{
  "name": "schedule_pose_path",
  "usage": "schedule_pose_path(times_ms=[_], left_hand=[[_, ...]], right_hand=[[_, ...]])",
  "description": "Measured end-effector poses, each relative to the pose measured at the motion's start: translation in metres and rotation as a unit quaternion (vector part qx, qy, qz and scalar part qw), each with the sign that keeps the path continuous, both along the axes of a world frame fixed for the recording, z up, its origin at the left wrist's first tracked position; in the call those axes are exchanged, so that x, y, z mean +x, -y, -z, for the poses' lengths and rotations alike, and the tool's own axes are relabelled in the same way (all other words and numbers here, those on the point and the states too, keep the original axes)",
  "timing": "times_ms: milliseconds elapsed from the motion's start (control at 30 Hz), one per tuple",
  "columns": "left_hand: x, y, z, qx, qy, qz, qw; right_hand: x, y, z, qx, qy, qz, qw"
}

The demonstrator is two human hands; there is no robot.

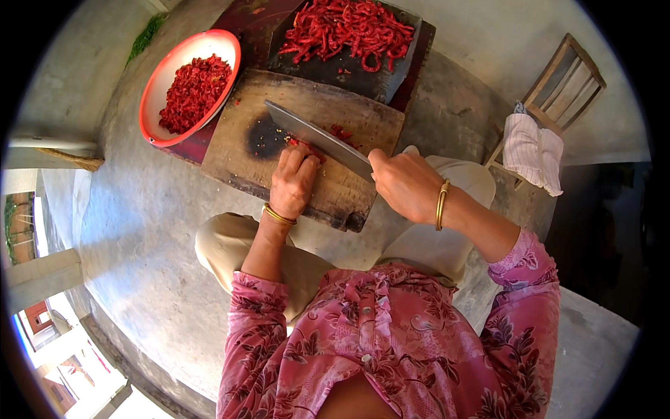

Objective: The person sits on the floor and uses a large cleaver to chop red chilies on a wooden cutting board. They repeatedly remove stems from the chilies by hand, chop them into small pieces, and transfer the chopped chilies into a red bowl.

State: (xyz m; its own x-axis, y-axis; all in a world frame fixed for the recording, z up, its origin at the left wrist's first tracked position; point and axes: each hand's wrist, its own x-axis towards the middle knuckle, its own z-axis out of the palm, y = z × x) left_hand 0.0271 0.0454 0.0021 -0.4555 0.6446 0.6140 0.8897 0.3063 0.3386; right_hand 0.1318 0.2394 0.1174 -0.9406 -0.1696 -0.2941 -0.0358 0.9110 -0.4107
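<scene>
Head view: your right hand (pixel 408 183) is closed round the handle of the knife (pixel 317 136), its blade slanting over the board (pixel 229 136). Your left hand (pixel 293 183) has its fingers curled on the peppers (pixel 316 151), holding them on the board just beside the blade; I cannot tell how firmly. Tuck the fingertips behind the knuckles, cut with short, level strokes, and shift the left hand back in small, even steps.

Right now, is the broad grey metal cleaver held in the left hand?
No: the right hand grips the cleaver, while the left hand is beside its blade, over the worn wooden chopping board.
</scene>
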Motion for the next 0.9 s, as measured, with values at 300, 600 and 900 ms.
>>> schedule_pose_path(times_ms=[300, 600, 900], left_hand=[[0.000, 0.002, -0.002, 0.024, 0.046, -0.002, 0.999], [0.004, 0.005, 0.000, 0.025, 0.120, -0.001, 0.992], [0.007, 0.009, -0.004, 0.027, 0.057, -0.009, 0.998]], right_hand=[[0.021, -0.005, -0.002, -0.003, 0.054, -0.020, 0.998], [-0.029, 0.022, -0.010, 0.056, 0.045, -0.083, 0.994], [-0.020, 0.008, 0.024, 0.004, -0.063, -0.022, 0.998]])
